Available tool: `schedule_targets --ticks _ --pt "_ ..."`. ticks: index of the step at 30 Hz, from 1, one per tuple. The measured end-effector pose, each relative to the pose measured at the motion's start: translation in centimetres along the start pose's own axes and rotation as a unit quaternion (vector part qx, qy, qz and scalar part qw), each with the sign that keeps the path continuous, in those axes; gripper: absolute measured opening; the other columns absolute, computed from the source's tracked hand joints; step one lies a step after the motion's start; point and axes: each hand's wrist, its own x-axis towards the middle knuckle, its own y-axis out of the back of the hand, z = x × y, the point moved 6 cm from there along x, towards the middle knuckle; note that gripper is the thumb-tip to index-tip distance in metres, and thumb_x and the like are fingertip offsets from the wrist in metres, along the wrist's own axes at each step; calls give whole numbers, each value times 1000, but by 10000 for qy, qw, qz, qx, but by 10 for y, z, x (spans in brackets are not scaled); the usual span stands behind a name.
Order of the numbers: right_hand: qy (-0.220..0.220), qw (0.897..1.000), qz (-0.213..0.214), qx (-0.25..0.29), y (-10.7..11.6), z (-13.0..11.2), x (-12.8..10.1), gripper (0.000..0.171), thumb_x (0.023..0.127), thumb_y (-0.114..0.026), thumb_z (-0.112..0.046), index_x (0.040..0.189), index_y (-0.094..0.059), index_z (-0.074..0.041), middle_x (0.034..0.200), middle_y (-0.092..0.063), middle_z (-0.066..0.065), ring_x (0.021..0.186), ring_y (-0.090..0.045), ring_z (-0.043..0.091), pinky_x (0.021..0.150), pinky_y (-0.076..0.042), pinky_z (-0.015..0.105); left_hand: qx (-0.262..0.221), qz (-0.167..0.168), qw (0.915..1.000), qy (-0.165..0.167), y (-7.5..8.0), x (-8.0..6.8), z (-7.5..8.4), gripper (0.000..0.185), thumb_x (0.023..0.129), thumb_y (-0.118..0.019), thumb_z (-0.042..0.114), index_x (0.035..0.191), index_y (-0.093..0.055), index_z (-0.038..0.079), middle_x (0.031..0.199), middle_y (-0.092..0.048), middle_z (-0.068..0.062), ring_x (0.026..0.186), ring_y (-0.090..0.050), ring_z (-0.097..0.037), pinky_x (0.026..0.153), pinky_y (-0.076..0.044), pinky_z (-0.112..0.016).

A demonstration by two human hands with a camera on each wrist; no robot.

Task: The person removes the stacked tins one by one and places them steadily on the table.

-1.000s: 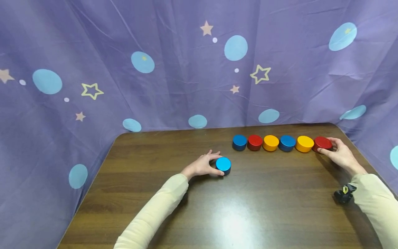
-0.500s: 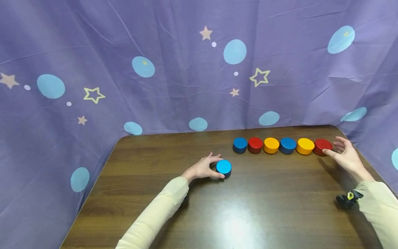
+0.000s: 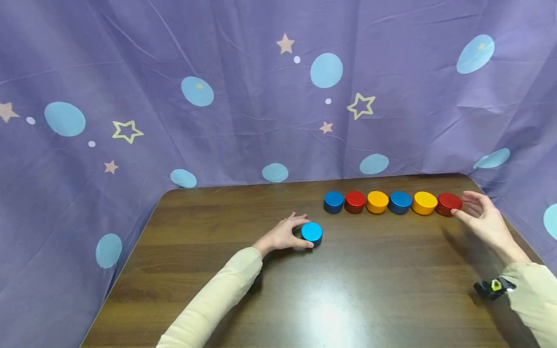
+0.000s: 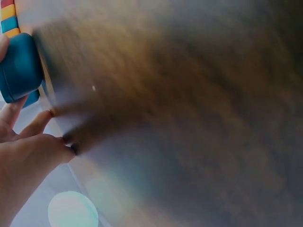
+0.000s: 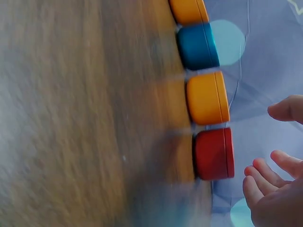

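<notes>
Seven pucks: round, flat, coloured; six in a row, one apart.
Left hand [image 3: 285, 235]: fingers curled round the light blue puck [image 3: 312, 232], thumb on its near side, fingers [image 3: 296, 218] over its far side; puck sits flat on the bench [image 3: 243, 208].
Light blue puck position: mid-bench, well apart from the row, nearer than it and left of its left end.
Right hand [image 3: 480, 217]: fingers spread and relaxed, holding nothing; thumb tip just beside the end red puck [image 3: 449, 203], whether touching I cannot tell. Right wrist view shows a gap between the fingers [image 5: 265, 177] and that puck [image 5: 214, 153].
Row, left to right: dark blue puck [image 3: 333, 201], red puck [image 3: 355, 201], orange puck [image 3: 376, 201], second dark blue puck [image 3: 400, 202], yellow-orange puck [image 3: 424, 202], end red puck; neighbours touching or nearly so.
Row vs edges: runs along the far edge, near the purple curtain [image 3: 243, 96]; its right end lies close to the rounded far-right corner.
Open room: bare wood left of the row and across the whole near half.
Left wrist view: heavily blurred.
Other: small black object [image 3: 491, 288] at the right sleeve.
</notes>
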Motion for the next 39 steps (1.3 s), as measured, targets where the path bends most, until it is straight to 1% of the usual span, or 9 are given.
schedule_targets --ticks 3,6,9,13,17,20,23,31,39 --pt "256 9996 -12 156 -4 -8 -3 47 92 -65 -9 131 -43 -24 113 -45 -20 104 -45 -12 86 -38 3 -15 76 10000 59 0 1 0 61 81 -79 27 134 -56 8 150 -37 -15 142 -13 -40 111 -10 -60" --pt "478 9988 -58 -51 -9 -18 -6 48 91 -65 -7 134 -43 -6 114 -45 -18 101 -44 -14 85 -37 2 4 142 9998 113 1 1 0 60 81 -79 28 133 -57 8 149 -38 -15 142 -14 -40 111 -11 -61" --pt "761 9955 -224 -516 -16 -26 -7 56 89 -67 -5 136 -39 8 120 -53 4 101 -43 -13 85 -33 -1 20 251 9996 118 1 1 1 61 80 -80 27 132 -57 6 148 -40 -16 142 -17 -41 112 -13 -59" --pt "1383 9805 -496 -1307 -28 -36 -10 63 85 -70 -6 138 -39 9 127 -45 34 115 -47 22 93 -19 0 1 522 9986 -8 4 0 4 61 78 -81 24 130 -57 2 137 -51 -17 137 -31 -40 111 -23 -53" --pt "1864 9644 -755 -1717 -42 -46 -16 68 82 -74 -8 139 -40 6 132 -42 32 116 -40 48 105 -16 15 -10 773 9970 -86 8 1 5 60 77 -82 23 128 -58 2 124 -59 -14 122 -50 -31 104 -38 -45" --pt "1897 9589 -1035 -1837 -52 -50 -20 71 84 -75 -13 141 -38 5 137 -37 34 121 -36 52 111 -24 45 -63 871 9962 -6 11 2 6 61 77 -82 22 129 -57 2 123 -59 -13 116 -54 -28 99 -41 -43" --pt "1861 9496 -1215 -2211 -59 -52 -25 71 85 -74 -21 142 -38 2 139 -34 36 126 -31 55 100 -25 69 -109 963 9953 91 15 4 7 61 78 -82 22 129 -57 1 125 -59 -14 117 -53 -28 100 -41 -43" --pt "2050 9155 -1410 -3161 -78 -57 -33 66 93 -63 -35 146 -37 -5 143 -32 34 130 -29 52 107 -16 65 71 1344 9902 377 26 14 3 59 78 -82 23 127 -58 0 125 -58 -15 117 -51 -32 100 -40 -44" --pt "1582 9099 -1630 -3472 -90 -54 -39 59 101 -47 -42 149 -35 -10 150 -28 27 135 -19 52 106 -12 68 627 1501 9808 1079 31 19 -7 64 78 -79 40 132 -60 12 130 -51 -9 114 -39 -33 94 -34 -52"
